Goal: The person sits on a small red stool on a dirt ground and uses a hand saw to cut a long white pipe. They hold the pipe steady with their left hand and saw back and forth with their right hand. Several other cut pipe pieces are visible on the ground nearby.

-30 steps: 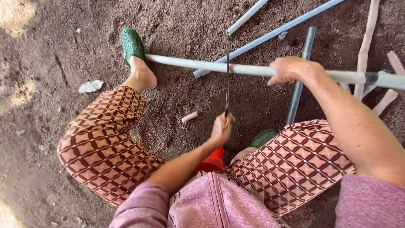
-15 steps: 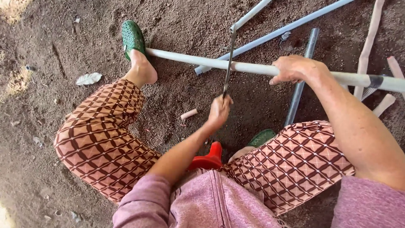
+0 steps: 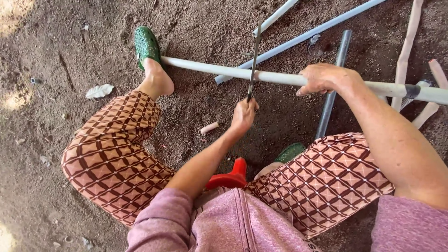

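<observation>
Behind sawn pipe [image 3: 280, 78], perhaps more pipes [image 3: 308, 35]

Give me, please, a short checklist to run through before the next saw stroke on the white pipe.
1. Left hand grips the saw blade at its lower end: ok.
2. Blade crosses the white pipe: ok.
3. Right hand clamps the pipe, apart from the blade: ok.
4. Far pipe end braced at the green shoe: ok.
5. Depth of cut: cannot tell.
6. Cut-off piece lies clear of the blade: ok.
</observation>
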